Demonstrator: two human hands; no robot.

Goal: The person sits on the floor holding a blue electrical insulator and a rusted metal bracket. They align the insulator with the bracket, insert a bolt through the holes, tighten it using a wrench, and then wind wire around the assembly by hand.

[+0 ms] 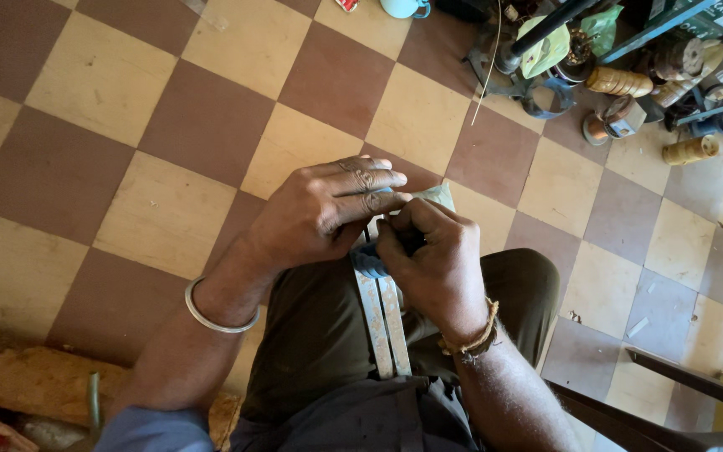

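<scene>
We sit above a brown-and-cream chequered tile floor (110, 84) with both hands meeting over our lap; our left hand (320, 213), a plain silver metal bangle (211, 316) on its wrist, lays its fingers (370, 180) flat and extended over a pale greenish folded piece of material (438, 196); our right hand (433, 264), wearing a braided tan cord bracelet (472, 339), curls its fingers closed around a small dark blue rounded part (370, 261) at the top of two worn pale metal strips (384, 322) that run side by side down our thigh; the step in hand looks to us like fitting or wrapping at that joint, and we judge the next move calls for a steady pinch and fine fingertip control, since the work is mostly hidden; we count two hands, two strips, one bangle, one bracelet; off to the upper right lie two tan thread spools (692, 150) and one pale blue mug (405, 7).
</scene>
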